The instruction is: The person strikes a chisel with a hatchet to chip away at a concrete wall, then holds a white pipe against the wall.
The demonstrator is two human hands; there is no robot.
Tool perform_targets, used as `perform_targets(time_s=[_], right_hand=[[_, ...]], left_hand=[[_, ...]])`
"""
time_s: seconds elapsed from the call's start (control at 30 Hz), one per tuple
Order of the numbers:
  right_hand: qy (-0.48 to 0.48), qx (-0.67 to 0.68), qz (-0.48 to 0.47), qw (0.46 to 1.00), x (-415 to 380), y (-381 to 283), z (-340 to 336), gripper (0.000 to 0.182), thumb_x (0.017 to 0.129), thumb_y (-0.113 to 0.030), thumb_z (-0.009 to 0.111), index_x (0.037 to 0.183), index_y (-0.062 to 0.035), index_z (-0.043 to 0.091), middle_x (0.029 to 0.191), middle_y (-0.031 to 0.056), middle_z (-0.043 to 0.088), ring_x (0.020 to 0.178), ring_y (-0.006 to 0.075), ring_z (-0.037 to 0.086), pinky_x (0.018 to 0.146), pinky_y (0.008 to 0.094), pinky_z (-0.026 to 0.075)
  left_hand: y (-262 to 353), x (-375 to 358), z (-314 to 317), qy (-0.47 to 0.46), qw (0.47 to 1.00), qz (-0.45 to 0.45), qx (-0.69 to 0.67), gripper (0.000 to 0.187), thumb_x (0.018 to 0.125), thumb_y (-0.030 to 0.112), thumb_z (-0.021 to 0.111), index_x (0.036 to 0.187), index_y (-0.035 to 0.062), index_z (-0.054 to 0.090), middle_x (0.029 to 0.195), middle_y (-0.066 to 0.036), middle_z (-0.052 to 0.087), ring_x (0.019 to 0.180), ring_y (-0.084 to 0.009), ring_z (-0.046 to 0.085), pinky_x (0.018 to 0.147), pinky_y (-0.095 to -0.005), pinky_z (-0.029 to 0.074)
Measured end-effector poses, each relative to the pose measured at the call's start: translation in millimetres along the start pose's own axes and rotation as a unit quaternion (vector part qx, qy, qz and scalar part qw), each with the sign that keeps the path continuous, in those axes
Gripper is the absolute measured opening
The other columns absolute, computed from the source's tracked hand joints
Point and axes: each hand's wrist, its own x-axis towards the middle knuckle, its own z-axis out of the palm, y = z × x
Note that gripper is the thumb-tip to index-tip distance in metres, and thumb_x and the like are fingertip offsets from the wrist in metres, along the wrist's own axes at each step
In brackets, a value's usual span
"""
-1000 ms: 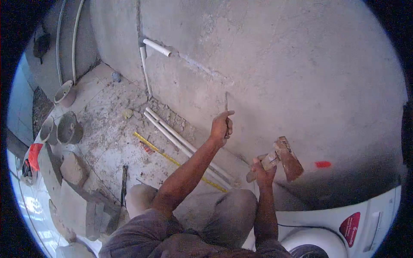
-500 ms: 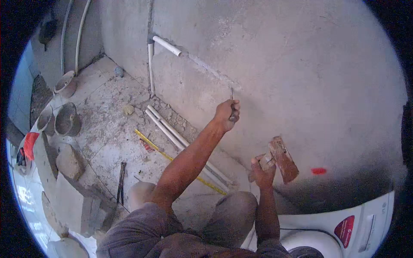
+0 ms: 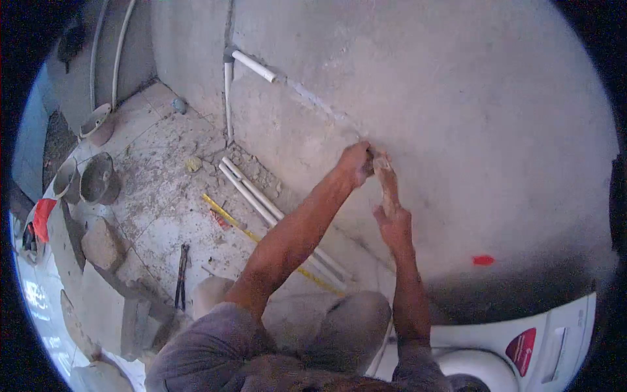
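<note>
My left hand (image 3: 356,164) is closed around a chisel against the grey plastered wall (image 3: 490,130), at the lower end of a narrow groove (image 3: 313,101). Most of the chisel is hidden behind my fingers. To the right, my right hand (image 3: 395,225) grips a mallet (image 3: 387,186) with a worn reddish-brown head. Its upper end overlaps the back of the chisel beside my left hand. A short white pipe (image 3: 255,66) lies along the upper part of the groove.
Loose white pipes (image 3: 251,196) and a yellow folding rule (image 3: 225,214) lie on the rubble-strewn floor. Pliers-like tool (image 3: 182,274), stones (image 3: 102,245) and buckets (image 3: 100,179) are at left. A white appliance (image 3: 568,313) stands at lower right, below a red wall mark (image 3: 483,260).
My right hand has swung the mallet up and left, from well below the chisel to right beside my left hand. My left hand has shifted slightly to the right.
</note>
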Motion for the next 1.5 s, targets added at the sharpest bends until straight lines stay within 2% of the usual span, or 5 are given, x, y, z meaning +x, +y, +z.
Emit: perform_targets(time_s=[0.23,0.43,1.07,1.17,1.5], right_hand=[[0.145,0.4,-0.43,0.797,-33.9,-16.0,-26.0,0.019,0.073,-0.015,0.055,0.088,-0.0049,0.05,0.083,0.0138,0.055,0.068,0.0251,0.051,0.067,0.0314,0.042],[0.015,0.037,-0.063,0.997,-3.4,12.4,13.2,0.019,0.074,-0.018,0.055,0.086,-0.0031,0.052,0.082,0.0125,0.055,0.067,0.0254,0.051,0.066,0.0321,0.042],[0.09,0.329,-0.492,0.801,-18.3,8.2,-13.4,0.035,0.076,-0.028,0.052,0.098,-0.0008,0.049,0.103,0.0174,0.048,0.091,0.0277,0.048,0.074,0.0386,0.039],[-0.009,-0.215,-0.085,0.973,-6.6,38.9,17.9,0.03,0.076,-0.025,0.052,0.095,-0.0018,0.049,0.091,0.0118,0.052,0.084,0.0249,0.05,0.072,0.0363,0.041],[0.124,0.092,-0.266,0.952,-4.1,30.9,13.5,0.022,0.074,-0.02,0.051,0.083,-0.0009,0.05,0.078,0.016,0.053,0.069,0.0298,0.052,0.065,0.0369,0.042]], left_hand=[[14.0,-14.9,6.7,0.03,0.998,-0.05,-0.002,0.026,0.084,0.018,0.029,0.072,0.0034,0.046,0.07,-0.009,0.054,0.069,-0.0205,0.056,0.05,-0.028,0.038],[10.2,-8.8,-1.2,0.0,0.999,-0.024,-0.049,0.021,0.086,0.021,0.031,0.077,0.0069,0.044,0.065,-0.007,0.051,0.069,-0.0241,0.056,0.052,-0.0287,0.039],[8.7,-4.1,-15.8,-0.018,0.998,-0.053,0.006,0.025,0.086,0.021,0.026,0.085,0.0005,0.042,0.073,-0.014,0.055,0.073,-0.0268,0.056,0.065,-0.0362,0.044],[-2.0,-11.0,-10.3,-0.036,0.997,-0.061,0.006,0.025,0.086,0.021,0.026,0.085,0.0012,0.042,0.074,-0.014,0.055,0.075,-0.026,0.055,0.067,-0.0372,0.044],[5.0,-8.7,-13.8,-0.009,0.998,-0.056,-0.042,0.021,0.086,0.02,0.028,0.081,0.0043,0.04,0.079,-0.015,0.055,0.078,-0.0287,0.055,0.068,-0.0372,0.044]])
